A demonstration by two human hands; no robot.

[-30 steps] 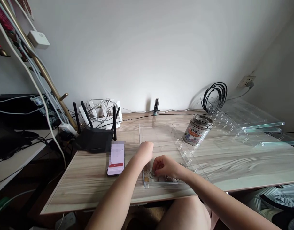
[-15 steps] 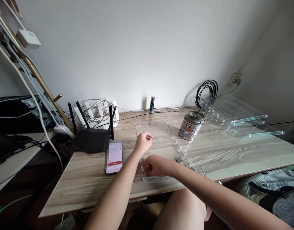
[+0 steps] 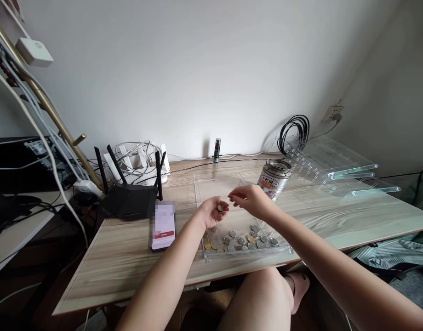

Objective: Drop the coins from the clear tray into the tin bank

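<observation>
Over a clear plastic tray (image 3: 199,220), my left hand (image 3: 211,214) is cupped with its fingers curled round a coin (image 3: 220,208). Just to its right hovers my right hand (image 3: 254,201), palm down. Its fingertips are pinched together close to the left fingers, and whatever they may hold is too small to make out. Below both hands, several silver coins (image 3: 255,228) and a few gold-coloured ones, such as one gold coin (image 3: 250,239), lie spread along the tray's near side. A metal tin (image 3: 274,179) with a printed label stands behind my right hand.
A phone (image 3: 163,230) lies left of the tray, with a black router (image 3: 128,202) behind it. White routers and cables (image 3: 142,161) sit against the wall near a small bottle (image 3: 217,151). Clear plastic trays (image 3: 345,170) are stacked at right, beside coiled black cable (image 3: 294,133).
My right hand has lifted from the tray's near left corner and moved up and right beside the left hand. My left hand has turned, showing the coin. More coins in the tray are now visible.
</observation>
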